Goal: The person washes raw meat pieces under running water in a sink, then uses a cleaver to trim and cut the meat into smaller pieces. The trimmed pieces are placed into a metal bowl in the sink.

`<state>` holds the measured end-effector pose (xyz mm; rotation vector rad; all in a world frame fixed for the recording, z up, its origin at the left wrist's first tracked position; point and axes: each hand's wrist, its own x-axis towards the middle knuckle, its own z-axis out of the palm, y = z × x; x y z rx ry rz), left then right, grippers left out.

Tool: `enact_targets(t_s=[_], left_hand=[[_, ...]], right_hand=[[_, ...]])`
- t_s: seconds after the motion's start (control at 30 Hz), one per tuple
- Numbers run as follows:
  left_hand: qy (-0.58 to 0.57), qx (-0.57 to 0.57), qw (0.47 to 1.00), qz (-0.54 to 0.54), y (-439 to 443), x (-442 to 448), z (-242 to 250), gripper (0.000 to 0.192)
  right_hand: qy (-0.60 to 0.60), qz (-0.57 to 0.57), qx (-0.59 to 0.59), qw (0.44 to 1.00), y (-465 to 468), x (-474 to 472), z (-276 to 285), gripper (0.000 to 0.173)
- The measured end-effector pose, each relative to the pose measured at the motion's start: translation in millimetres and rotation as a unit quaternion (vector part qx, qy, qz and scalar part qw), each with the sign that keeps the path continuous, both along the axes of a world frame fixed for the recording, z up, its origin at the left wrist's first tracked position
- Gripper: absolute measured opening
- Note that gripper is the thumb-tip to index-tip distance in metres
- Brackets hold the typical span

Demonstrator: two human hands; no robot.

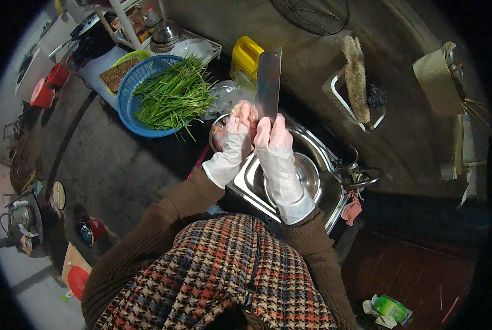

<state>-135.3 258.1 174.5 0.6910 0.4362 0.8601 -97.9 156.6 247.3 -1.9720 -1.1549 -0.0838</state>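
My right hand (275,136), in a pale glove with pink fingers, grips a cleaver (269,78) whose broad blade points away from me. Close beside it my left hand (237,130), gloved the same way, holds a piece of raw meat (253,112) that its fingers partly cover. Under the left hand a metal bowl (218,134) with more raw meat shows at its left rim. Below the right forearm, a second steel bowl (310,173) stands in the stainless-steel sink (250,181); the arm hides part of it.
Left of my hands stands a blue plastic basket (124,97) heaped with long green stalks (173,97). Behind are a clear plastic bag (225,97) and a yellow jug (246,55). A faucet (357,175) rises at the sink's right, with a pink cloth (352,209) hanging near it.
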Motion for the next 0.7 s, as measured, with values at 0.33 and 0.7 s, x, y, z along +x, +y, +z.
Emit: enact_targets(t_s=[0.33,0.7], left_hand=[[0.012,0.079,0.997,-0.008,-2,3,-1,0.018],[0.064,-0.006,0.997,0.053,-5,9,-9,0.012]], right_hand=[[0.025,0.000,0.002,1.000,1,3,13,0.014],[0.234,-0.025,-0.085,0.968,-3,10,13,0.023]])
